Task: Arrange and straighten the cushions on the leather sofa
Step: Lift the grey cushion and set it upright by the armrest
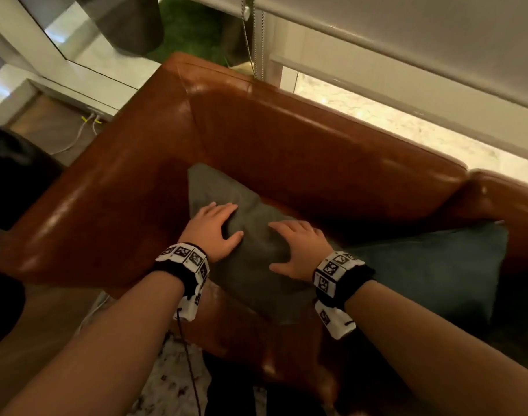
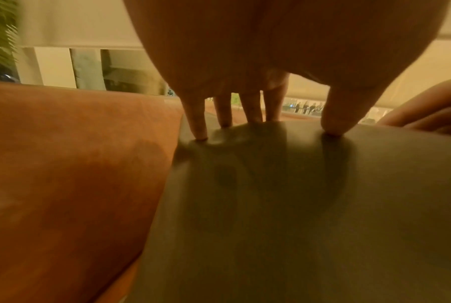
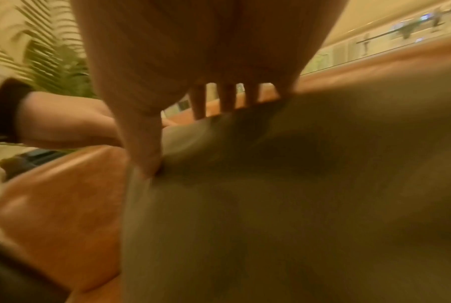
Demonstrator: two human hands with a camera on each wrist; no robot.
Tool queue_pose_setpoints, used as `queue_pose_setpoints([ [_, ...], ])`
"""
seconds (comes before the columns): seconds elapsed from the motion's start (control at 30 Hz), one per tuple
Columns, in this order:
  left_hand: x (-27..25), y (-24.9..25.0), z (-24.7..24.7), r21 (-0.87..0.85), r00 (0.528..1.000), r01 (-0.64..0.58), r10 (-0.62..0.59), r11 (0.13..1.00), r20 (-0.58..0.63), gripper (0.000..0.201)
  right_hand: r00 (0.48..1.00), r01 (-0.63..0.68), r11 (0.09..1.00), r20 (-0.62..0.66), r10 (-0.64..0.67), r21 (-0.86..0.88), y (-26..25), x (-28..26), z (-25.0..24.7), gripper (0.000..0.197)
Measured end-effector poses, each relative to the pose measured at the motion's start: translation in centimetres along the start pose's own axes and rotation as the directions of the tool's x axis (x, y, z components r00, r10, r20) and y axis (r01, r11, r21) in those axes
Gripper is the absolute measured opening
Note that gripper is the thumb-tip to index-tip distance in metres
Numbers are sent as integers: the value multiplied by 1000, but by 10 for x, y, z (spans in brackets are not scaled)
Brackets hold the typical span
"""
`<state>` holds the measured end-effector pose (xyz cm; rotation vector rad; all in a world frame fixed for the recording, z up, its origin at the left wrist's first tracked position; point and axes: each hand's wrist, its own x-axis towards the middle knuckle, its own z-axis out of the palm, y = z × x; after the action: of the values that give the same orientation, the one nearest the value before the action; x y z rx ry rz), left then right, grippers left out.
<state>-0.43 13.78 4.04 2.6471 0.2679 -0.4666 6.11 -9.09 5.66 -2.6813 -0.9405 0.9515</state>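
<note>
As the grey cushion (image 1: 256, 235) lies askew in the leather sofa (image 1: 286, 136) corner, left hand (image 1: 213, 231) and right hand (image 1: 298, 250) press it with fingers (image 2: 199, 123) straight and spread, evidently flattening it before squaring.

Both bare forearms come up from the bottom corners of the head view and angle in toward the middle, each wrist wrapped in a black band with white checker-marker tiles. Left hand (image 1: 213, 229) sits just left of center, palm down, fingers spread and pretty much straight, thumb out to the right. Right hand (image 1: 297, 250) is right beside it, same deal, flat and splayed with the thumb pointing left.
</note>
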Motion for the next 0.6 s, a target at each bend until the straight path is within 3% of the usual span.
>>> queue_pose_setpoints([
  [0.07, 1, 12, -4, 93, 1000, 20, -18, 996, -23, 68, 980, -166, 986, 113, 163, 18, 13, 0, -1, 122],
  [0.13, 3, 18, -10, 191, 999, 10, -4, 982, -33, 81, 955, -231, 973, 193, 227, -4, 17, 2, 5, 128],
  [0.2, 5, 17, -11, 329, 987, -154, 157, 932, 17, 103, 968, -190, 982, 163, 190, -20, 14, 4, 12, 119],
  [0.27, 4, 21, -3, 443, 921, -389, 339, 808, 191, 125, 988, -106, 994, 109, 106, -7, 9, 2, 14, 112],
  [0.3, 4, 26, 6, 472, 888, -457, 358, 754, 289, 130, 993, -55, 998, 110, 51, 31, 7, 1, 11, 109],
  [0.37, 6, 36, 23, 478, 878, -454, 284, 752, 386, 129, 987, -8, 987, 162, -18, 158, 11, -6, -2, 95],
  [0.43, 9, 43, 24, 442, 913, -361, 214, 821, 348, 106, 989, -84, 950, 141, 43, 302, 28, -11, -20, 65],
  [0.5, 12, 39, 8, 346, 954, -272, 205, 898, 218, 78, 956, -273, 800, 57, 288, 534, 49, -12, -36, 39],
  [0.53, 11, 33, -4, 272, 972, -220, 187, 937, 144, 69, 907, -345, 651, 61, 417, 677, 59, -14, -41, 41],
  [0.6, 4, 8, -33, 65, 995, -96, 96, 993, -3, 57, 830, -355, 341, 127, 543, 870, 76, -14, -46, 43],
])
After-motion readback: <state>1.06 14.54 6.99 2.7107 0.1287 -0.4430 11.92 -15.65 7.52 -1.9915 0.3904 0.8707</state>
